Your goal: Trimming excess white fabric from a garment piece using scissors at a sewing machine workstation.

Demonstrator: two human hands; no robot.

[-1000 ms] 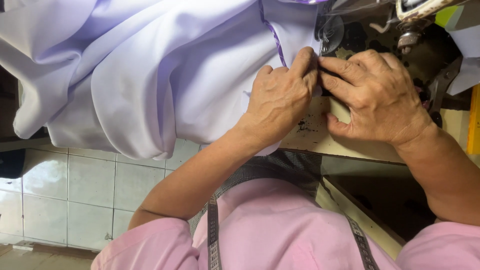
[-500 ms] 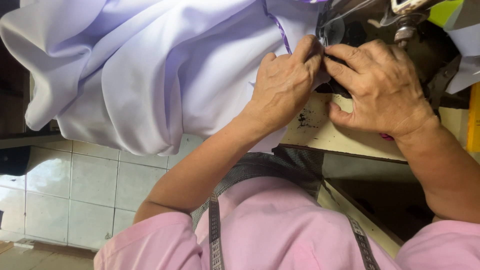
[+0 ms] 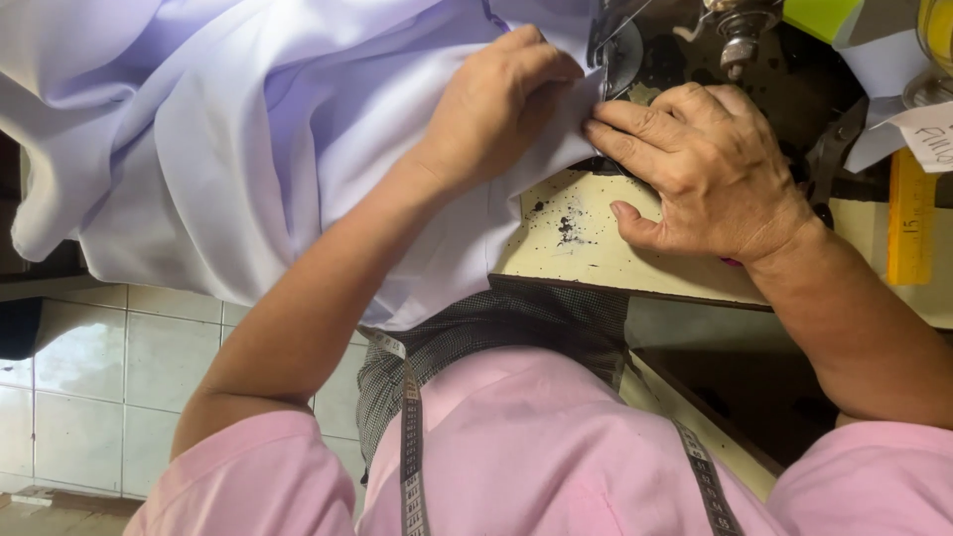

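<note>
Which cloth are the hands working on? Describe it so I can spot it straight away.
Start at the cream table of the sewing machine. Spilling off its left side is a big pale lilac cloth. The left hand and right hand press its edge flat; it is the only large draped fabric here.

Pale lilac cloth (image 3: 248, 149), cream table (image 3: 586, 248), pink shirt (image 3: 546, 457).

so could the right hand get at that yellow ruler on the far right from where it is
Probably yes. The right hand rests flat on the cream table, holding nothing, and the yellow ruler lies on the same surface just beyond its wrist. Nothing visible lies between them.
</note>
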